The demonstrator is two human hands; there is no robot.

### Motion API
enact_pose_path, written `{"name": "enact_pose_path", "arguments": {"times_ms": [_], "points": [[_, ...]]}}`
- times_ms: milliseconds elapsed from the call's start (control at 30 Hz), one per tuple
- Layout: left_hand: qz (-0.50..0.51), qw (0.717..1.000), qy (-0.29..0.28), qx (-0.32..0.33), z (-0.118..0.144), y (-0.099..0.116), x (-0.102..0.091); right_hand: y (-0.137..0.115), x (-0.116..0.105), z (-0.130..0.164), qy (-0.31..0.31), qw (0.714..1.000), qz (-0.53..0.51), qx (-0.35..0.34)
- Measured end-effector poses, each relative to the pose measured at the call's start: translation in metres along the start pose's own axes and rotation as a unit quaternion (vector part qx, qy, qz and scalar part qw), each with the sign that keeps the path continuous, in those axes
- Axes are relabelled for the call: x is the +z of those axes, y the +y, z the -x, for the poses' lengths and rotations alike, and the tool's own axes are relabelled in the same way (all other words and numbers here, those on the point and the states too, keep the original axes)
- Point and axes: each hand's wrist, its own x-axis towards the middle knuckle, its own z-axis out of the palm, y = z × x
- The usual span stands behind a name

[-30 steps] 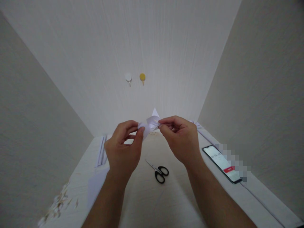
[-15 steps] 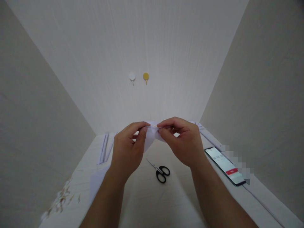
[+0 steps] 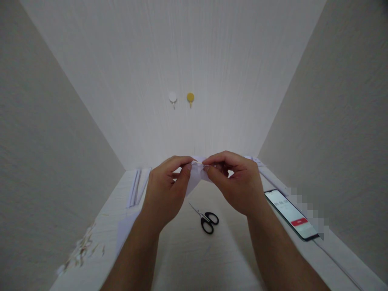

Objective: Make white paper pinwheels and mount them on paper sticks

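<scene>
Nearest the camera, paper scraps point(image 3: 80, 252) are scattered at the table's left edge, and a white sheet point(image 3: 125, 232) lies just beyond them beside the left forearm. Above the table point(image 3: 188, 258), a small folded paper point(image 3: 195, 174) is held between both hands. The left hand point(image 3: 165, 190) is closed on its left part, thumb and forefinger pinched together; the right hand point(image 3: 239, 184) is closed on its right part in the same narrow pinch, the fingertips of the two hands almost touching. The paper is judged to be very light, thin and easily creased or torn, so it is best taken at its folded edges with fingertips only, where the layers are stiffest. Under the hands, black scissors point(image 3: 207, 220) lie shut on the table, and a lit phone point(image 3: 292, 214) rests to the right. Farther back, paper strips point(image 3: 136, 190) lie at the left. On the far wall, a white hook point(image 3: 172, 98) and a yellow hook point(image 3: 190, 98) are fixed side by side.
</scene>
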Motion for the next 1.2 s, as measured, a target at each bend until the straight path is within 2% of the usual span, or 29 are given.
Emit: {"name": "enact_pose_path", "arguments": {"times_ms": [367, 667, 800, 867, 1000, 1200], "points": [[0.021, 0.998, -0.037, 0.035, -0.004, -0.002, -0.005, -0.006, -0.004, -0.002, -0.008, 0.999, -0.034, 0.003], [0.087, 0.992, -0.088, 0.032, -0.007, 0.004, -0.012, -0.007, -0.010, -0.002, -0.069, 0.990, -0.109, 0.049], [0.115, 0.987, -0.110, 0.018, -0.007, 0.005, -0.014, -0.004, -0.012, -0.003, -0.102, 0.977, -0.171, 0.074], [0.135, 0.986, -0.100, 0.013, -0.006, 0.004, -0.015, -0.002, -0.013, -0.003, -0.121, 0.964, -0.217, 0.092], [0.159, 0.986, -0.041, 0.017, -0.004, 0.002, -0.016, 0.000, -0.014, -0.004, -0.137, 0.947, -0.265, 0.117], [0.135, 0.989, -0.051, 0.026, -0.002, 0.007, -0.017, 0.002, -0.013, -0.006, -0.142, 0.942, -0.269, 0.143]]}}
